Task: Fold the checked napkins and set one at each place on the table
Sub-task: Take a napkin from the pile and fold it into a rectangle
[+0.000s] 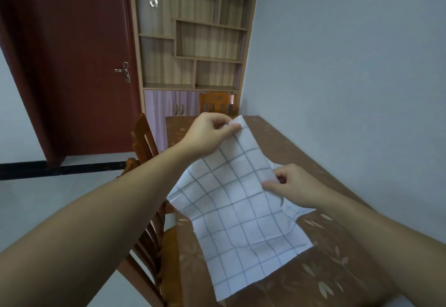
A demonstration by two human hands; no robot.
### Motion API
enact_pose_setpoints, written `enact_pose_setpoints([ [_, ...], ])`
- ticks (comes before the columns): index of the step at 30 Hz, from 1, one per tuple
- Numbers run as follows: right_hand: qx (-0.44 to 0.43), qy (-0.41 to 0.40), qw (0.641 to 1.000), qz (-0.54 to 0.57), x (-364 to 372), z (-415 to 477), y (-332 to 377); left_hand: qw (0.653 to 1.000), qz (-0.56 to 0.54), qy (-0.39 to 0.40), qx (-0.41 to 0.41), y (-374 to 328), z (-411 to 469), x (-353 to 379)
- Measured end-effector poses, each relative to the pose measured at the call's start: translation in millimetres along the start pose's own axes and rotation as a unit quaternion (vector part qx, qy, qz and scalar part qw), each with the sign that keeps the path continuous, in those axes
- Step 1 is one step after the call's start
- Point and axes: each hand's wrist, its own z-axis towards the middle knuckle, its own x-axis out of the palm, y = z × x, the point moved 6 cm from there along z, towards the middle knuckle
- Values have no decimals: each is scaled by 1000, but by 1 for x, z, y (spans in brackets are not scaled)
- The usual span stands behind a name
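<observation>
A white napkin with a grey check is held up over the brown table. Its lower part drapes down onto the tabletop. My left hand pinches the napkin's far top corner between thumb and fingers. My right hand pinches the napkin's right edge, nearer to me. More checked cloth shows under my right hand; whether it is a second napkin or a fold of the same one is unclear.
The table has a leaf-patterned brown cover and stands against the pale wall on the right. Wooden chairs line its left side, and another chair is at the far end. A wooden shelf cabinet and a red door are behind.
</observation>
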Motion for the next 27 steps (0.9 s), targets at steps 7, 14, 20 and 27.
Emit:
enact_pose_setpoints([
  [7, 46, 19, 999, -6, 11, -33, -39, 999, 20, -42, 0, -9, -6, 13],
  [14, 24, -5, 1000, 18, 1, -60, -61, 994, 82, -50, -53, 0, -11, 31],
  [20, -28, 35, 991, -125, -25, -65, -47, 911, 394, 90, 86, -28, -32, 96],
  [27, -50, 62, 974, -214, -58, -70, -33, 909, 324, 256, 63, -27, -43, 182],
])
